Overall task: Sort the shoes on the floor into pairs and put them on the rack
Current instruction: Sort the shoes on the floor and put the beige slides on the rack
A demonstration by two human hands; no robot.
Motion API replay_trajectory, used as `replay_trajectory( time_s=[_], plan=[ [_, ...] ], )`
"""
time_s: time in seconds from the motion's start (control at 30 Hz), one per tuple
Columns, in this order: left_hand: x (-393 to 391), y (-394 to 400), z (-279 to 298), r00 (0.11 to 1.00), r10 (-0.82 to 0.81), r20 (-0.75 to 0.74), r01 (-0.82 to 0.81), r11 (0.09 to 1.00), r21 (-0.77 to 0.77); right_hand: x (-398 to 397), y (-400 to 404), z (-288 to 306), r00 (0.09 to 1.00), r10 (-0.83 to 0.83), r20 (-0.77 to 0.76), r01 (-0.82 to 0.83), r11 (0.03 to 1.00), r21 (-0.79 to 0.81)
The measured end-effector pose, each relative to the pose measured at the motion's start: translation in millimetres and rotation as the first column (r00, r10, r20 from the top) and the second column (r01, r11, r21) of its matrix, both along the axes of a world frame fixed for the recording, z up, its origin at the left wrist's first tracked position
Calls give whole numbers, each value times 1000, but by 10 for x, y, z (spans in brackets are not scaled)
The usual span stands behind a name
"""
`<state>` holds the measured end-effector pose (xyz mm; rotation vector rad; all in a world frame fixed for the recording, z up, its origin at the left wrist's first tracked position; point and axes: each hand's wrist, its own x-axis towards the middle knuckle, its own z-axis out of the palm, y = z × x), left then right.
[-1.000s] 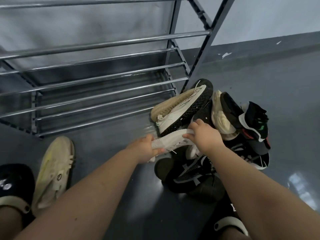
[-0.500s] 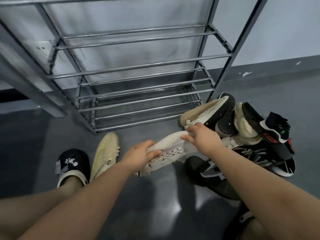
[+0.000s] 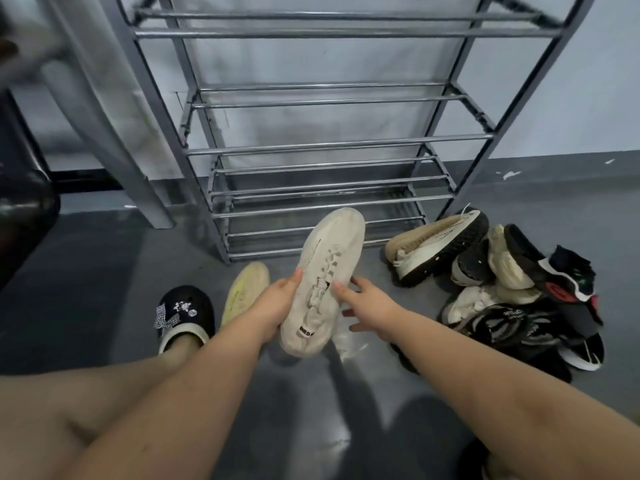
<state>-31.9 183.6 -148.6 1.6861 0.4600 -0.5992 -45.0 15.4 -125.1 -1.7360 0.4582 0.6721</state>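
One cream sneaker (image 3: 323, 282) in hand, its likely partner on the floor beside it.

I have my left hand (image 3: 277, 303) wrapped around the sneaker's left flank, gripping it and holding it up with the toe aimed at the rack (image 3: 325, 143); my right hand (image 3: 367, 306) has its fingers spread and only the fingertips touch the sneaker's right edge, so I read it as released. I judge this the pairing step: the yellowish shoe (image 3: 244, 292) lies on the floor just left of my left hand, while the pile (image 3: 495, 289) sits at the rack's right foot. No shoe shows on the shelves. Next, I'd check the yellowish shoe against this one, then set both side by side across the bars of a low shelf.
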Motion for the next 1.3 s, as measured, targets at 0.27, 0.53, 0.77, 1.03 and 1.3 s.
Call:
replay_trajectory(
  time_s=[0.27,0.53,0.77,1.03,1.3],
  plan=[
    [37,-23,-85,987,47,-151,-73,982,-174,-7,112,-182,993,-114,-34,118,977,178],
    [123,143,-234,974,74,-213,-103,986,-129,177,215,-355,992,-69,-105,89,975,202],
    [136,306,-536,941,149,-303,-199,970,-141,354,381,-589,973,3,-231,30,990,139],
    [240,471,-671,934,144,-327,-151,989,3,540,659,-907,964,39,-262,-33,999,26],
    [468,304,-693,954,16,-300,48,978,204,577,600,-1055,959,203,-199,-219,974,-65]
  ],
)
